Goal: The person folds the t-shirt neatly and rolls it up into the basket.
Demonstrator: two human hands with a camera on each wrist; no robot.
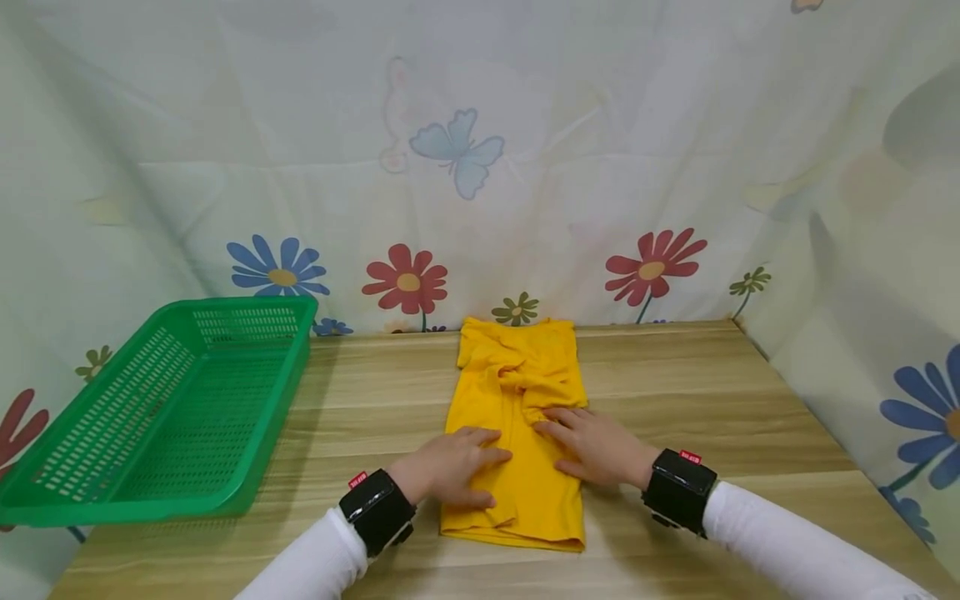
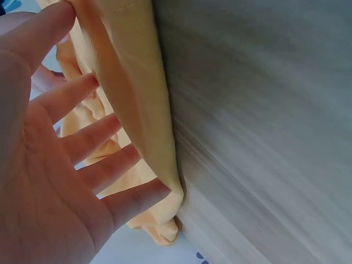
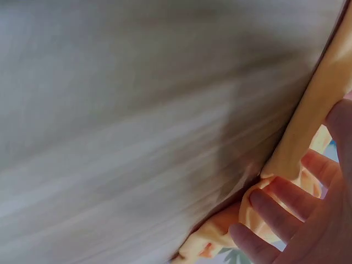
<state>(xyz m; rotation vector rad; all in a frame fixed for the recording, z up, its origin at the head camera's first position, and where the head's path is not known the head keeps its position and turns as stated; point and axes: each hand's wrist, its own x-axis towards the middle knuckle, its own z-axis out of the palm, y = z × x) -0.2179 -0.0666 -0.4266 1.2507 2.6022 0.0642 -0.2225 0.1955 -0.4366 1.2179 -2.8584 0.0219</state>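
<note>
Matt, wrinkled cloth seen in the garment (image 1: 517,408); basket (image 1: 150,509) moulded in smooth, slightly glossy plastic; surface (image 1: 375,400) finished in smooth wood grain; backdrop (image 1: 562,225) made of creased, cloth-like sheeting.

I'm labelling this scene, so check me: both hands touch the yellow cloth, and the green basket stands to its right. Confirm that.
Wrong side: the head view shows the green basket standing to the left of the yellow cloth. The rest stands.

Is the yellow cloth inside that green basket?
No, the yellow cloth lies on the wooden table between the person's left hand and right hand, apart from the green basket.
</note>
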